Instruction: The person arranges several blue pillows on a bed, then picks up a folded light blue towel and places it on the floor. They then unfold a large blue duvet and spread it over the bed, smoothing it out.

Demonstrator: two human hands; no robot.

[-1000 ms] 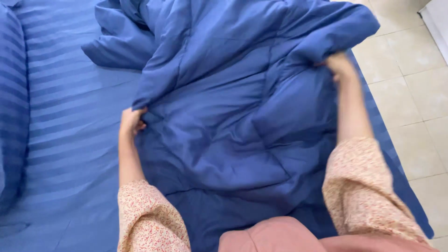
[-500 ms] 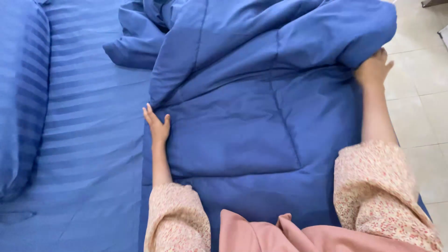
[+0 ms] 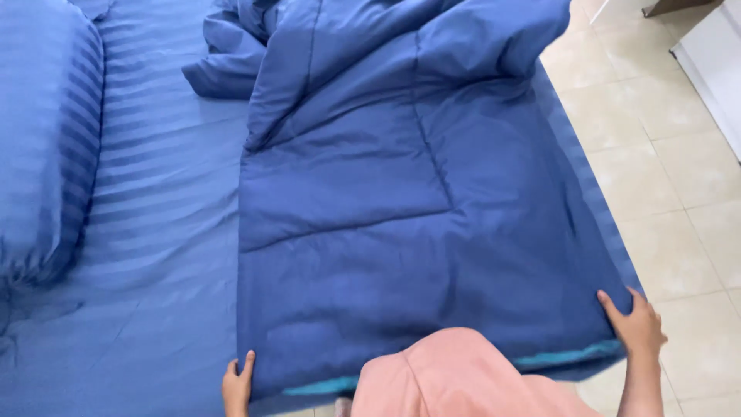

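Broadly, most of the view is taken up by a bed covered in a light blue striped sheet (image 3: 154, 232), over which a dark blue quilted comforter (image 3: 401, 216) is spread. Its near half is laid flat and smooth, apparently because it is pinned at both near corners, while its far half is bunched and folded over itself well beyond the fingertips. A teal-edged hem (image 3: 563, 357) runs along the near border, between the two hands and just beside the fingers of each. A striped pillow (image 3: 42, 147) is seen far out to the left of the left hand's fingers, well apart from the comforter. Pale floor tiles (image 3: 664, 154) lie beyond the right hand's fingers, past the bed's edge. A pink head covering (image 3: 455, 378) blocks the middle of the near hem.

The right hand (image 3: 637, 328) is laid palm down on the comforter's near right corner, the fingers spread fairly wide and pressed flat on the fabric; whether cloth is pinched beneath the palm cannot be told. The forearm is held nearly straight up the frame from the lower edge.

The left hand (image 3: 237, 382) is placed at the near left corner, its fingertips touching the comforter's side edge and only loosely parted. Only the upper part of it is seen, so a grip cannot be confirmed.
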